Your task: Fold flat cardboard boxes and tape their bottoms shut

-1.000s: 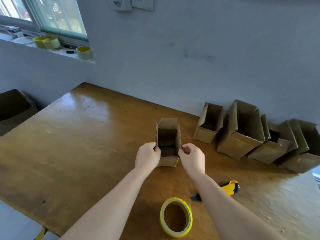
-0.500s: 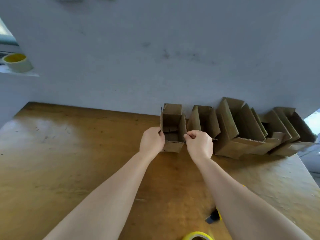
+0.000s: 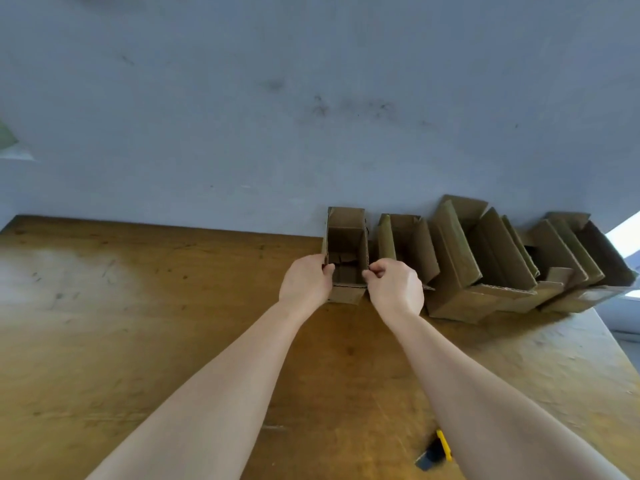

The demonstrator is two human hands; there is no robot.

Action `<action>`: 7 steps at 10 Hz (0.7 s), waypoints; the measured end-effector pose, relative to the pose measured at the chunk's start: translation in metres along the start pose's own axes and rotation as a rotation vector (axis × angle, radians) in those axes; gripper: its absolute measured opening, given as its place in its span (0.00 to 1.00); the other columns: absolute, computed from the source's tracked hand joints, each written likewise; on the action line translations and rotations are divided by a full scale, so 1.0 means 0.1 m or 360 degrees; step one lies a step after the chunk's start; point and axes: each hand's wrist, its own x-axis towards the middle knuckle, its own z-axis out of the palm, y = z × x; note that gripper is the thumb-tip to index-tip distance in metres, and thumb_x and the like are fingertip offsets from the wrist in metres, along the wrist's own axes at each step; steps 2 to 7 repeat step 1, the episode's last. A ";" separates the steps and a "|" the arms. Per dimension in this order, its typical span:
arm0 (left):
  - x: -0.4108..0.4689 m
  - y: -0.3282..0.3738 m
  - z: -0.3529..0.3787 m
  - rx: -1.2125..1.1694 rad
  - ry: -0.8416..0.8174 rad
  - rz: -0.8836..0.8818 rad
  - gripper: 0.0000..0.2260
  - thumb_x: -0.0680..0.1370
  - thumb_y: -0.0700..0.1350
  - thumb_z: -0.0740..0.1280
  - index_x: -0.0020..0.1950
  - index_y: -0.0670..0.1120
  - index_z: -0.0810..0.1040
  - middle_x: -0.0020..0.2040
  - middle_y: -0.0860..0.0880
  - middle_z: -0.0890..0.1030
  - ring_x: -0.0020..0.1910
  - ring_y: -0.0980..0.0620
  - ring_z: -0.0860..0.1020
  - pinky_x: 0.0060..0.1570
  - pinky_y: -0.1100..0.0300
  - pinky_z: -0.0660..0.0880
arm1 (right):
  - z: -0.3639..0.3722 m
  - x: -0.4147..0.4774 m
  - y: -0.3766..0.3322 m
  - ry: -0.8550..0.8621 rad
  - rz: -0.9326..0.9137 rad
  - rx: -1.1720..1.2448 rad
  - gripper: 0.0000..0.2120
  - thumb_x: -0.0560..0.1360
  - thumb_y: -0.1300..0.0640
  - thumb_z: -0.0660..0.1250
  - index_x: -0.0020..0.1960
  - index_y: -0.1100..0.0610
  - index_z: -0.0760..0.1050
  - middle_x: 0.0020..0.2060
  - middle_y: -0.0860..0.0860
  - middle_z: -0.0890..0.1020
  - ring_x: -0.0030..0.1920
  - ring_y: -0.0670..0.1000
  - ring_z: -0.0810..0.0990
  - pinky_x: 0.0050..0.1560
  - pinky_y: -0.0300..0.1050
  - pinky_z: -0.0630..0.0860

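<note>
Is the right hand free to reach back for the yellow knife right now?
Probably not yet: the right hand pinches a wall of the small box. Once it lets go, the knife lies unobstructed beside that forearm.

Soft daylight entered from the right; pale glare lay on the table (image 3: pixel 69 282); edges bowed, slightly blurred.

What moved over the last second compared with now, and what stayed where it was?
The left hand and right hand carried the small open box away from the person toward the wall, to the left end of the row of finished boxes. Neither hand let go; each still pinches a side wall. The row and the utility knife stayed put.
</note>
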 end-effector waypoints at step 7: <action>-0.08 -0.02 -0.08 0.0029 -0.0002 -0.0007 0.20 0.81 0.53 0.60 0.70 0.47 0.71 0.66 0.47 0.76 0.63 0.49 0.75 0.53 0.61 0.71 | -0.08 -0.05 0.02 -0.0003 -0.0033 0.0071 0.12 0.78 0.51 0.67 0.59 0.53 0.79 0.48 0.50 0.83 0.42 0.46 0.77 0.40 0.39 0.74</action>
